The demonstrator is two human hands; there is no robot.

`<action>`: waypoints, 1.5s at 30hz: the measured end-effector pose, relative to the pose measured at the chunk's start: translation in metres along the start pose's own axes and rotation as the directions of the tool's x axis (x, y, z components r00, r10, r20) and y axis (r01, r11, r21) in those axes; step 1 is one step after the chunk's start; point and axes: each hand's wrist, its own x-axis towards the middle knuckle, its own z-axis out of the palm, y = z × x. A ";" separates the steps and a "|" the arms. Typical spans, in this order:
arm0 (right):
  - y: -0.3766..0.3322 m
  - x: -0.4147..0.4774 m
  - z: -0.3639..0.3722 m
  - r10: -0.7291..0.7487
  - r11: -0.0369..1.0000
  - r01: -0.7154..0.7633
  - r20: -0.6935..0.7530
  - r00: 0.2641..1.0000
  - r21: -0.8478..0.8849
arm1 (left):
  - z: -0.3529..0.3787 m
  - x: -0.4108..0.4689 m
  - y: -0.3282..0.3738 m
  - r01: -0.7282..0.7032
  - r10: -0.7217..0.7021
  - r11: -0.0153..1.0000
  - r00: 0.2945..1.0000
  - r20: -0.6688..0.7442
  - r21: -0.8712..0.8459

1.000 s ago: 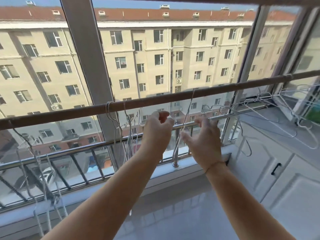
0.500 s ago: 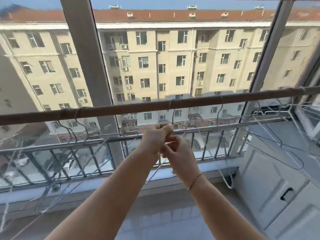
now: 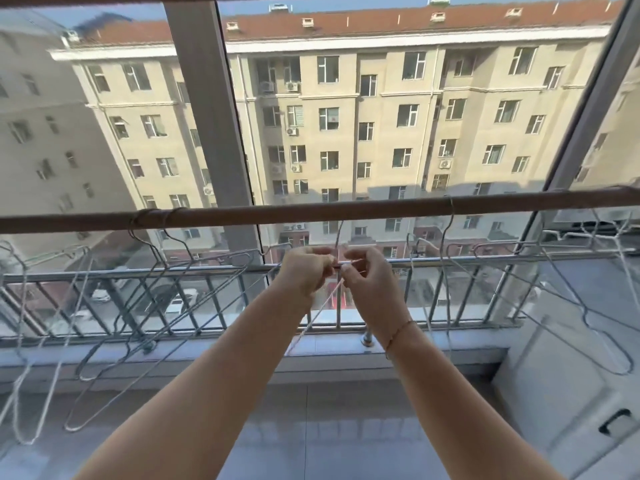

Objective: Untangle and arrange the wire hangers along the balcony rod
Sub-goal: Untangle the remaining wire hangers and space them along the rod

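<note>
A brown balcony rod runs across the view at window height. Several white wire hangers hang from it. One bunch slants down at the left; another spreads out at the right. Just below the rod's middle, my left hand and my right hand are close together. Both pinch the thin wire of one hanger, whose lower part slants down between my forearms. Its hook rises toward the rod and is hard to make out.
A metal railing with vertical bars runs behind the hangers, in front of the window glass. A wide grey window post stands at centre left. White cabinets with a black handle fill the right. A tiled sill lies below.
The view has swung further left, so the left bunch of hangers is in fuller view. My hands, apart one second ago, came together and now stay close, pinching the same wire.
</note>
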 end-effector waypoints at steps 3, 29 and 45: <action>0.014 -0.003 -0.006 -0.053 0.978 0.050 -0.010 0.999 -0.205 | -0.017 -0.005 -0.020 -0.088 0.074 0.955 0.995 0.059 0.284; -0.025 -0.004 -0.074 0.089 0.995 -0.086 -0.059 0.994 0.055 | 0.072 -0.027 0.010 -0.326 0.299 0.943 0.919 0.259 0.068; -0.010 -0.038 -0.106 -0.017 0.952 -0.044 -0.197 0.980 -0.303 | 0.088 -0.038 -0.001 -0.561 0.546 0.780 0.827 0.136 0.277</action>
